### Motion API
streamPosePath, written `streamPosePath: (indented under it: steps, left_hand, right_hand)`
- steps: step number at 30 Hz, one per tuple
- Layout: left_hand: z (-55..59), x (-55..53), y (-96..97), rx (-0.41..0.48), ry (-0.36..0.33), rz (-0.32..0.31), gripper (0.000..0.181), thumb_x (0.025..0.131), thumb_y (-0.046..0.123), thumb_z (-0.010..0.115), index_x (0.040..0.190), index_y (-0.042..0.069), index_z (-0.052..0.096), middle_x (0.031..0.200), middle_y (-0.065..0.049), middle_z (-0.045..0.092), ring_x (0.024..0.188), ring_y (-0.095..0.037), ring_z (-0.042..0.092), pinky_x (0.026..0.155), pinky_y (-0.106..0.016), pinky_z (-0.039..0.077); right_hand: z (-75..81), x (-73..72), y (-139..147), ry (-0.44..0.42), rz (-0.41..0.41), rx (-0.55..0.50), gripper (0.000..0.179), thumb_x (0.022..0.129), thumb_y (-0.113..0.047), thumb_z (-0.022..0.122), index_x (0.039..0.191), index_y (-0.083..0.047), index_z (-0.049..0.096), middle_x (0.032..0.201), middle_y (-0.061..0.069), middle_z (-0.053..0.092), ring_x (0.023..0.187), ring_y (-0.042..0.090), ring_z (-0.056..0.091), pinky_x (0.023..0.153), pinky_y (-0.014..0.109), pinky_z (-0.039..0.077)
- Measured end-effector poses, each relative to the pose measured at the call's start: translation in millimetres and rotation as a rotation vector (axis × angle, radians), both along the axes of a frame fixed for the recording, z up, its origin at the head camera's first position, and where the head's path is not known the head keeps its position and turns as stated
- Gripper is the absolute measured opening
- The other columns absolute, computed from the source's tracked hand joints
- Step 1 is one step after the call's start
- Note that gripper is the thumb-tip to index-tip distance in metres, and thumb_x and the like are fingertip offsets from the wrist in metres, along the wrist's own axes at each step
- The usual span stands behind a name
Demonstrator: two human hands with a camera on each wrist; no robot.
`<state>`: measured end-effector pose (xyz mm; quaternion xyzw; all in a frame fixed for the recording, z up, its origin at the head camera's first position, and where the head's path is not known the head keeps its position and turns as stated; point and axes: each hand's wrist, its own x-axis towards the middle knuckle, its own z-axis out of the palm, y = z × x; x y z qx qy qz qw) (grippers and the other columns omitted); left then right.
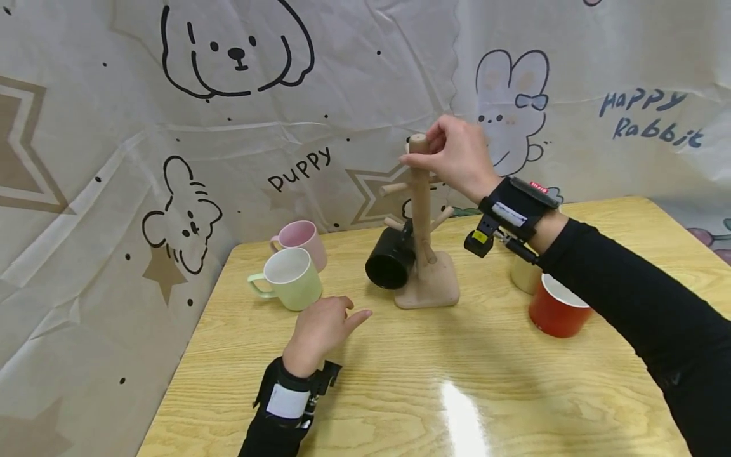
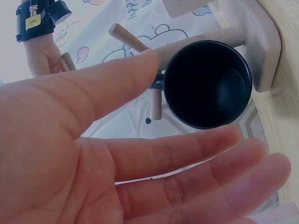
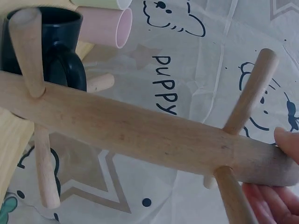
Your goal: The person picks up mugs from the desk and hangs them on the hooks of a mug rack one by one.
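A wooden mug tree (image 1: 421,203) with a square base stands near the middle of the table. My right hand (image 1: 461,155) pinches the top of its post between thumb and fingers, which also shows at the edge of the right wrist view. A black mug (image 1: 389,259) hangs by its handle from a low peg, its mouth toward me. My left hand (image 1: 322,327) is in front of the light green mug (image 1: 294,282), fingers relaxed and holding nothing. In the left wrist view its thumb and straight fingers spread before the black mug (image 2: 208,84).
Behind the green mug stands a pink mug (image 1: 302,241). On the right are a red mug (image 1: 558,311) and a cream-yellow mug (image 1: 523,274), partly hidden by my right forearm. A printed cloth (image 1: 320,76) hangs behind the wooden table (image 1: 388,387).
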<state>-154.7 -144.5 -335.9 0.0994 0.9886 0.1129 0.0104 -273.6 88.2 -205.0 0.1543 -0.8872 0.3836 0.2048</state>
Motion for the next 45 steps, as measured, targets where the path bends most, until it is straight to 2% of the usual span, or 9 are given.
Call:
streamPosePath:
  steps: [6, 9, 13, 17, 23, 28, 33, 41, 45]
  left_hand:
    - [-1.0, -1.0, 1.5, -0.014, -0.044, 0.017, 0.045, 0.088, 0.045, 0.056, 0.103, 0.003, 0.067, 0.09, -0.009, 0.07, 0.081, -0.023, 0.066, 0.064, -0.035, 0.052]
    - [-1.3, -1.5, 2.6, -0.023, -0.054, 0.016, 0.046, 0.087, 0.045, 0.057, 0.104, 0.004, 0.067, 0.09, -0.009, 0.07, 0.082, -0.023, 0.066, 0.064, -0.035, 0.052]
    - [-1.6, -1.6, 3.3, -0.03, -0.052, 0.011, 0.045, 0.087, 0.045, 0.057, 0.103, 0.003, 0.067, 0.088, -0.009, 0.07, 0.079, -0.023, 0.066, 0.062, -0.035, 0.051]
    - [-1.8, -1.6, 3.1, -0.03, -0.059, 0.012, 0.045, 0.087, 0.044, 0.057, 0.104, 0.003, 0.067, 0.089, -0.008, 0.07, 0.08, -0.023, 0.066, 0.062, -0.035, 0.051]
    - [-1.7, -1.6, 2.7, -0.029, -0.044, 0.005, 0.045, 0.086, 0.044, 0.058, 0.103, 0.004, 0.067, 0.088, -0.008, 0.07, 0.078, -0.022, 0.066, 0.06, -0.034, 0.051]
    - [-2.4, -0.9, 2.8, -0.034, -0.037, -0.001, 0.044, 0.086, 0.043, 0.059, 0.103, 0.003, 0.068, 0.085, -0.008, 0.07, 0.075, -0.022, 0.065, 0.057, -0.033, 0.05]
    - [-3.2, -1.4, 3.0, -0.038, -0.04, -0.002, 0.044, 0.086, 0.043, 0.059, 0.103, 0.003, 0.068, 0.084, -0.008, 0.07, 0.075, -0.022, 0.065, 0.058, -0.033, 0.05]
    - [-3.5, -3.7, 2.8, -0.027, -0.095, 0.023, 0.046, 0.087, 0.044, 0.058, 0.107, 0.004, 0.066, 0.086, -0.008, 0.07, 0.076, -0.021, 0.065, 0.058, -0.033, 0.05]
    - [-3.5, -4.3, 2.8, -0.026, -0.104, 0.032, 0.046, 0.087, 0.044, 0.058, 0.108, 0.004, 0.065, 0.087, -0.007, 0.069, 0.076, -0.02, 0.064, 0.059, -0.032, 0.05]
  right_hand:
    - [5.8, 18.4, 7.6, -0.067, 0.063, 0.028, 0.051, 0.082, -0.034, 0.069, 0.119, -0.002, 0.056, 0.119, 0.015, 0.06, 0.109, 0.027, 0.057, 0.092, 0.038, 0.045]
    - [6.1, 33.9, 16.4, -0.028, 0.075, -0.024, 0.051, 0.083, -0.031, 0.067, 0.124, -0.004, 0.054, 0.127, 0.014, 0.056, 0.117, 0.028, 0.052, 0.099, 0.04, 0.041]
    - [1.6, 60.0, 32.5, 0.029, 0.07, -0.092, 0.044, 0.083, -0.026, 0.068, 0.12, -0.004, 0.058, 0.123, 0.014, 0.059, 0.114, 0.027, 0.054, 0.098, 0.041, 0.041]
    - [-13.8, 86.5, 48.6, 0.032, 0.074, -0.099, 0.04, 0.082, -0.024, 0.069, 0.116, -0.006, 0.061, 0.119, 0.014, 0.062, 0.114, 0.028, 0.054, 0.098, 0.046, 0.041]
    - [-56.8, 109.7, 69.9, -0.025, 0.02, -0.121, 0.036, 0.082, -0.026, 0.069, 0.115, -0.011, 0.064, 0.114, 0.009, 0.063, 0.108, 0.021, 0.054, 0.096, 0.045, 0.042]
    - [-90.0, 110.0, 84.7, -0.145, -0.006, -0.155, 0.039, 0.084, -0.03, 0.066, 0.117, -0.008, 0.061, 0.117, 0.014, 0.061, 0.112, 0.024, 0.053, 0.097, 0.049, 0.039]
    - [-112.0, 100.5, 92.3, -0.237, -0.027, -0.151, 0.045, 0.086, -0.036, 0.063, 0.118, -0.005, 0.059, 0.118, 0.016, 0.06, 0.113, 0.027, 0.052, 0.098, 0.05, 0.039]
    - [-122.3, 90.3, 96.7, -0.26, -0.008, -0.03, 0.044, 0.087, -0.037, 0.061, 0.116, -0.003, 0.059, 0.117, 0.02, 0.061, 0.112, 0.035, 0.052, 0.097, 0.053, 0.038]
    - [-123.1, 90.5, 96.5, -0.202, 0.009, 0.104, 0.041, 0.087, -0.03, 0.064, 0.115, -0.001, 0.06, 0.114, 0.02, 0.063, 0.108, 0.036, 0.055, 0.093, 0.053, 0.041]
